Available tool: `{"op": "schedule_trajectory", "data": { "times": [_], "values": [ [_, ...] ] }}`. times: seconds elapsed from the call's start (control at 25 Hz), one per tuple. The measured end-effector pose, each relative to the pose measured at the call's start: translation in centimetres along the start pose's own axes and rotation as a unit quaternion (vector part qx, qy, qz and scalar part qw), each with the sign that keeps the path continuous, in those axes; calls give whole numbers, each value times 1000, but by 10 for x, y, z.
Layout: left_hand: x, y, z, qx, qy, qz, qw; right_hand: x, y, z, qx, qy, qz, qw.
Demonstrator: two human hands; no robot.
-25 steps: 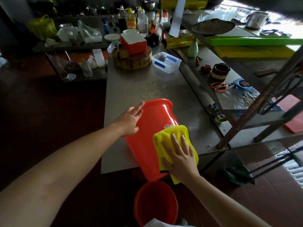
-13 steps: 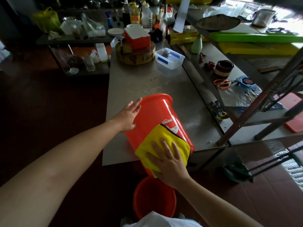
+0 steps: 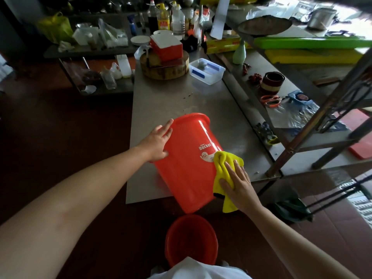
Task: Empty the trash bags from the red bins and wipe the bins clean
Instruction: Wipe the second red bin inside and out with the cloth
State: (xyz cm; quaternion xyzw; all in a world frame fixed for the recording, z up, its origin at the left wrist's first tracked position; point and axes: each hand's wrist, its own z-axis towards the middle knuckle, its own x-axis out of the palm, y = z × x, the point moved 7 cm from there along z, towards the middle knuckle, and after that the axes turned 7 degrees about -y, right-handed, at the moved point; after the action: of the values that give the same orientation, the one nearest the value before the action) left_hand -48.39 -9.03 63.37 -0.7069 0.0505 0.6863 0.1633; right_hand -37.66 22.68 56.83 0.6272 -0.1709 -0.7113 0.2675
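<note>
The steel surface ran away from you, cluttered only at its far end; the near half carried nothing but the job. Your red bin lay inverted and tilted there, rim down on the metal away from you, base overhanging the near edge toward your body, printed label facing up. No bag showed on it, so the emptying looked done for this one and the outside wipe was the step in hand. A second red bin stood upright on the floor below, near your feet; whether it was wiped could not be told. Your left hand lay flat on the bin's left wall near the rim, fingers spread, bracing and gripping nothing. Your right hand was open too, palm pressing the yellow cloth against the bin's right flank just beside the label, a loose corner hanging off below the wrist. Advice: keep the left palm opposite the wiping pressure, since the overhanging base could tip or skate off the edge. Work in overlapping strokes from rim to base, roll the bin a part-turn under the left hand between passes, and bunch that trailing corner in so the whole cloth bears on the plastic. The base and inside probably remained.
</note>
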Motion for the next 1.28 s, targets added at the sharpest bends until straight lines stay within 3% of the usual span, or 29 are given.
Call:
{"op": "schedule_trajectory", "data": {
  "times": [0.12, 0.28, 0.4, 0.56, 0.96, 1.28],
  "values": [
    [-4, -4, 2, 3, 1, 2, 1000, 8, 32, -12, -99, -29, -99, 990],
    [-23, 4, 4, 7, -21, -75, 997, 43, 79, -29, -238, 3, -232, 943],
    [-33, 26, 1, -38, -72, -159, 984, 54, 95, -22, -242, 8, -255, 936],
    [-26, 42, 0, -43, -107, -183, 976, 62, 116, 1, -238, 17, -268, 933],
    [-12, 74, 16, -64, -4, -208, 976, 99, 183, 108, -195, 55, -318, 926],
    [-10, 77, 7, -62, -21, -222, 973, 92, 168, 73, -234, 34, -309, 921]
  ]
}}
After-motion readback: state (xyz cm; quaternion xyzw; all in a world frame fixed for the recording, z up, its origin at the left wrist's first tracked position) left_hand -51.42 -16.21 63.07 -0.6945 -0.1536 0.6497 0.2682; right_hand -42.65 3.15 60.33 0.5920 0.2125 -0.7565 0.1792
